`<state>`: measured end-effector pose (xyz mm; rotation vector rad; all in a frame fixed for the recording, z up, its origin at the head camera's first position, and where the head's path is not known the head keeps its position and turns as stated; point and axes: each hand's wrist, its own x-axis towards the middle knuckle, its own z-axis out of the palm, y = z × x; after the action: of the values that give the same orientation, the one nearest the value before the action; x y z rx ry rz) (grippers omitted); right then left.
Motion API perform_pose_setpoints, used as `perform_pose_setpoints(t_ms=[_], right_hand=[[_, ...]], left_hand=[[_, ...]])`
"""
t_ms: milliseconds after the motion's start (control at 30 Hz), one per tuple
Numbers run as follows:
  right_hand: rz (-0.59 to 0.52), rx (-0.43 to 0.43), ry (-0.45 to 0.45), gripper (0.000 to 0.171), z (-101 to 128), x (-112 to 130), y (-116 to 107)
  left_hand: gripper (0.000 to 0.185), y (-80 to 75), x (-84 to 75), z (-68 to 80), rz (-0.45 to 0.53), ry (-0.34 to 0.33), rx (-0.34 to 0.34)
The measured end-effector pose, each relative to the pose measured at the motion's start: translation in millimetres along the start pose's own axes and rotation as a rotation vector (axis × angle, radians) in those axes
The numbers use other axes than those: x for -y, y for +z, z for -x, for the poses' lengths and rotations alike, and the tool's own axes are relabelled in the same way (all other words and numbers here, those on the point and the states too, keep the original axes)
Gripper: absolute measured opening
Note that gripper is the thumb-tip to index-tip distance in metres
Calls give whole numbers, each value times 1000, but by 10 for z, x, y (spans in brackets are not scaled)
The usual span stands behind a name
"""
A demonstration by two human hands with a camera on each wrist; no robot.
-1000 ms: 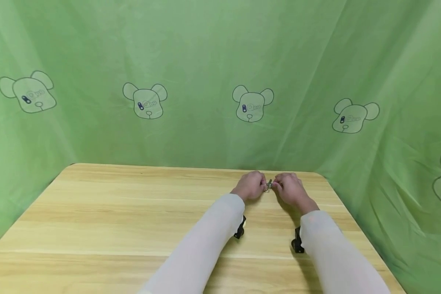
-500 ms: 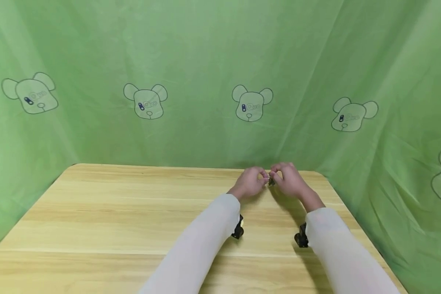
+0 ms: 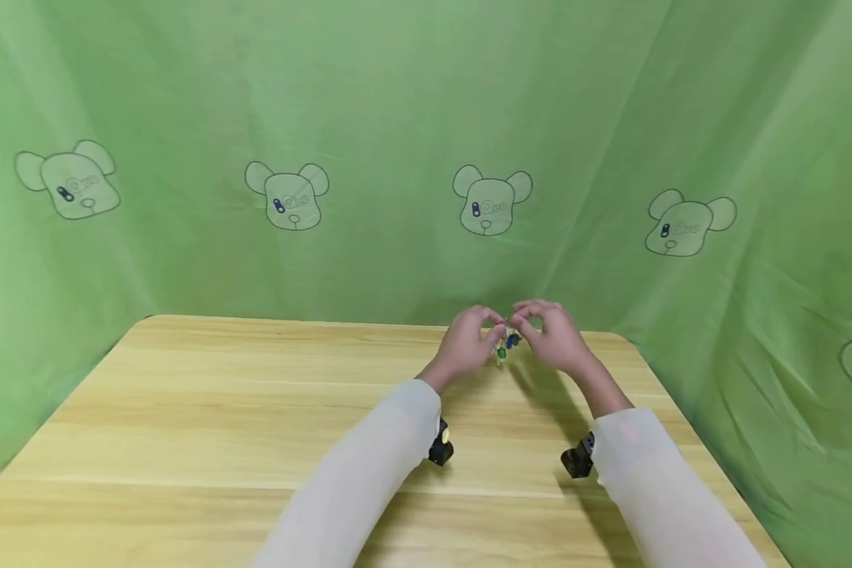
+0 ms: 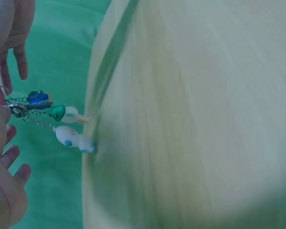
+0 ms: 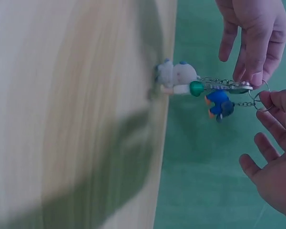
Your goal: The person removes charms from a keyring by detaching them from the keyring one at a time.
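Note:
Above the far edge of the table, my left hand [image 3: 465, 343] and right hand [image 3: 555, 341] meet at the fingertips over a bunch of keychains. The left thumb and finger pinch the clustered metal rings [image 4: 18, 110]. From that cluster, on short chains, hang a green-topped figure [image 5: 196, 88] and a white figure with blue spots [image 4: 67, 136]. My right thumb and finger pinch a thin ring [image 5: 263, 101], from which a blue figure with orange parts [image 5: 220, 104] hangs. Whether the two sets of rings are linked is hard to tell.
The wood-grain table [image 3: 255, 442] spreads below both arms. A green curtain [image 3: 383, 260] with bear-head outlines stands right behind its far edge and along the sides. Black wrist cameras [image 3: 577, 457] sit under the cuffs.
Both hands have risen from near the tabletop, and the left has shifted to the left. The figures, mostly hidden before, now dangle below the fingers.

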<state>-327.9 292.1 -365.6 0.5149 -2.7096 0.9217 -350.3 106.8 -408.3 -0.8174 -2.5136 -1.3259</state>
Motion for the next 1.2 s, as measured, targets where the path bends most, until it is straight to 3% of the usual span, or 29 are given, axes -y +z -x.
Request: perform_pose_setpoints(t_ms=[333, 700, 1033, 1200], right_hand=[[-161, 1, 17, 28, 20, 220, 33], [-256, -48, -75, 29, 32, 566, 169], [-280, -74, -111, 25, 71, 840, 274], [-283, -91, -181, 21, 63, 967, 338]], left_hand=[[19, -480, -153, 131, -53, 42, -60], [20, -899, -251, 343, -88, 74, -142], [19, -1099, -307, 501, -129, 127, -174], [17, -1171, -311, 602, -152, 137, -233]])
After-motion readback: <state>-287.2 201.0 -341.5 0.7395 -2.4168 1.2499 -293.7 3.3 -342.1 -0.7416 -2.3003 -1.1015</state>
